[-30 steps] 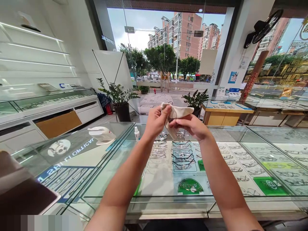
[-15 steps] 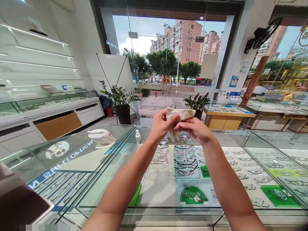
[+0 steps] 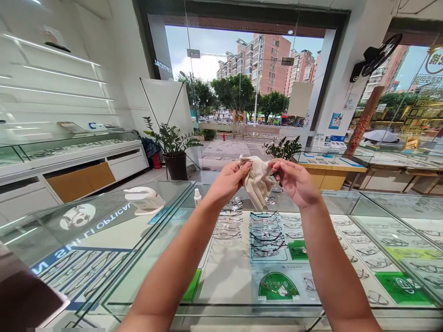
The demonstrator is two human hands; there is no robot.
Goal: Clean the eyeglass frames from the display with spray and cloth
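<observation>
A pale beige cleaning cloth [image 3: 258, 180] hangs bunched in the air over the glass counter. My left hand [image 3: 231, 179] is closed on the cloth's left side, thumb on top. My right hand [image 3: 294, 180] is closed at the right side, its fingertips pinching a pair of glasses [image 3: 276, 176] of which only a small dark part shows beside the cloth. Cloth and fingers hide the rest of the glasses. Beneath the hands, rows of eyeglass frames [image 3: 266, 235] lie inside the display case.
The glass display counter [image 3: 221, 306] spans the front. On it stand a small white spray bottle [image 3: 197, 197] and a white device [image 3: 143, 200] on the left. Potted plants [image 3: 176, 159] stand beyond, before the glass doors. A dark brown object [image 3: 27, 290] juts in at lower left.
My hands have moved apart, the right one shifting rightward. The cloth, earlier folded across both hands, now hangs lower and more bunched. A lens-like rim that stood above the cloth is hidden.
</observation>
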